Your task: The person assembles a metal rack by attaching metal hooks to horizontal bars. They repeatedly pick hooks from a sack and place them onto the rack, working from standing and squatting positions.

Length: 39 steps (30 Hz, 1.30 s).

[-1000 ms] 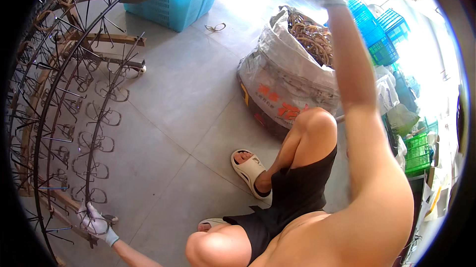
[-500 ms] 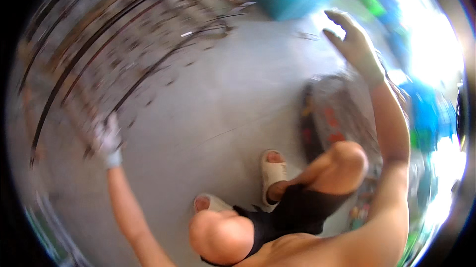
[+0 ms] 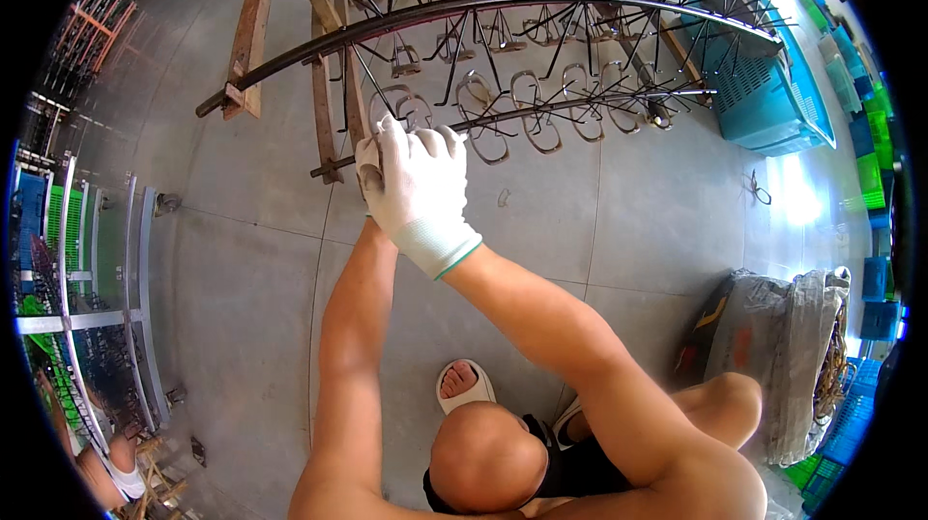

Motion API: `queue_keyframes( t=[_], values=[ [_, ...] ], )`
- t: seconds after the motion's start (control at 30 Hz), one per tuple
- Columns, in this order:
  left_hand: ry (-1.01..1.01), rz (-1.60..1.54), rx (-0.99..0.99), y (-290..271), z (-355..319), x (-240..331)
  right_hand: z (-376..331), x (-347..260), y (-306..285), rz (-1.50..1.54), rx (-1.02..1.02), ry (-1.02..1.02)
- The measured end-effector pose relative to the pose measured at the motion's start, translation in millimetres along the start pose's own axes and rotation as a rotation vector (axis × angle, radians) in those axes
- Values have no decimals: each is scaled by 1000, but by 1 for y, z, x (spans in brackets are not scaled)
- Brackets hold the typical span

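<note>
My right hand (image 3: 420,177), in a white knitted glove, is closed at the near side of a rack, close to the left end of its lower black rod (image 3: 541,109). Behind it, my gloved left hand (image 3: 366,155) is mostly covered, and its fingers do not show clearly. A spectacle frame (image 3: 414,106) sits right beyond the right fingertips. What the fingers grip is hidden. Several brownish spectacle frames (image 3: 535,112) hang in rows from thin black prongs. A thicker black rod (image 3: 435,13) with more prongs runs above them, on wooden bars (image 3: 253,32).
A turquoise plastic basket (image 3: 773,114) stands far right, behind the rod ends. At right is a plastic-wrapped bundle (image 3: 754,336). A metal cart (image 3: 133,298) stands at left, with another person's arm (image 3: 121,457) below it. My sandalled foot (image 3: 462,385) is on the grey floor.
My hands were wide apart, the right one raised at far right, fingers spread. Now both meet at the rack. The view has swung left and steadied.
</note>
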<state>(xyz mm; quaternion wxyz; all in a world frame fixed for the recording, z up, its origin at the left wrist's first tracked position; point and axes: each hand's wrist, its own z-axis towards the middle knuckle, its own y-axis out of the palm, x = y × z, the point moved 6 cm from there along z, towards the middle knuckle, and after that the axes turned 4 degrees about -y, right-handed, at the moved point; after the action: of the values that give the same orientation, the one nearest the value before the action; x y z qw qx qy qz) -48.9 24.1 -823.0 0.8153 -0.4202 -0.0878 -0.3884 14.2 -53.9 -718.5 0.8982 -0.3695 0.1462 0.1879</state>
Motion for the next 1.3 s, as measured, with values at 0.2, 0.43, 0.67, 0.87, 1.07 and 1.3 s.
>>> queue_keyframes(
  t=[0.2, 0.43, 0.67, 0.87, 1.07, 1.3],
  values=[
    [3, 89, -14, 0, 0, 3, -9, 17, -11, 104, 22, 128],
    [-186, 77, 43, -2, 7, -3, -83, 51, -86, 218, -190, 149],
    [-267, 290, -158, -11, 12, 9, -147, 294, -205, 296, 709, 820],
    [-379, 259, -775, 18, 54, -54, -115, 382, -229, -143, 469, 640],
    [-573, 490, -832, 7, 55, -24, -49, 411, -233, -27, 450, 464],
    [-85, -98, -441, -5, 6, -14, 7, 389, -235, -103, 135, 507]
  ],
)
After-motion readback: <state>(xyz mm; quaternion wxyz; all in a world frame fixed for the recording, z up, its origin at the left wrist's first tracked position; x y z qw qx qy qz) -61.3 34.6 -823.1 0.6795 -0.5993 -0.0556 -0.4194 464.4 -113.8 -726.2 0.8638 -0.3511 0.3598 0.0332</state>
